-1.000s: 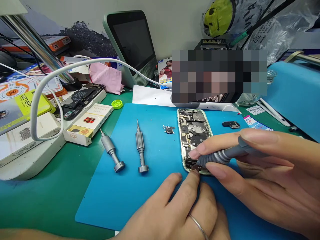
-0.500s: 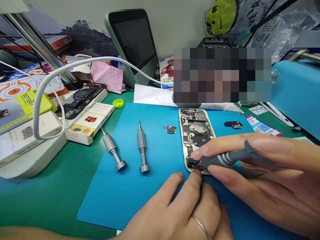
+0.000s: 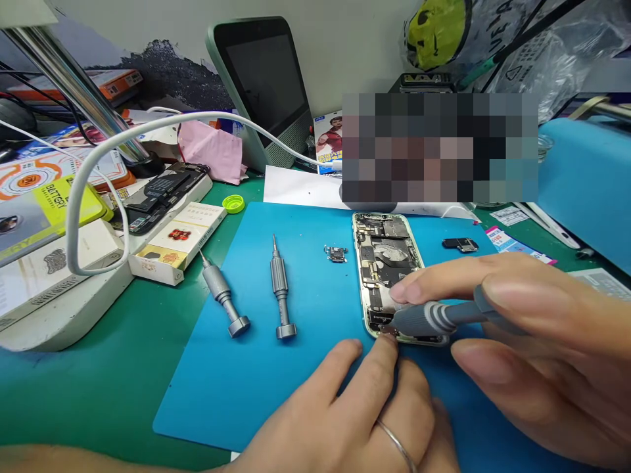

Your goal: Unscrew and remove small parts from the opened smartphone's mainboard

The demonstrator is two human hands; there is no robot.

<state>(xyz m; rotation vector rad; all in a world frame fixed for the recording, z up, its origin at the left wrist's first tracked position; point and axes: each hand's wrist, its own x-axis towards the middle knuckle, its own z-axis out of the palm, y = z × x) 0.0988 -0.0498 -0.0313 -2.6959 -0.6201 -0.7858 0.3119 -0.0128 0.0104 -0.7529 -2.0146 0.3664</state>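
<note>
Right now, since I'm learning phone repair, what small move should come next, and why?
I'd probably have the right hand close its thumb onto the held screwdriver: that thumb stands off it, while the tool slants down at the open phone, whose lower edge the left hand touches.

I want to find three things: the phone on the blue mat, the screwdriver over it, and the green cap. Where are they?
Phone (image 3: 387, 268), head view: its exposed insides.
Screwdriver (image 3: 428, 319), head view: its ribbed barrel.
Green cap (image 3: 233, 204), head view: its middle.
</note>
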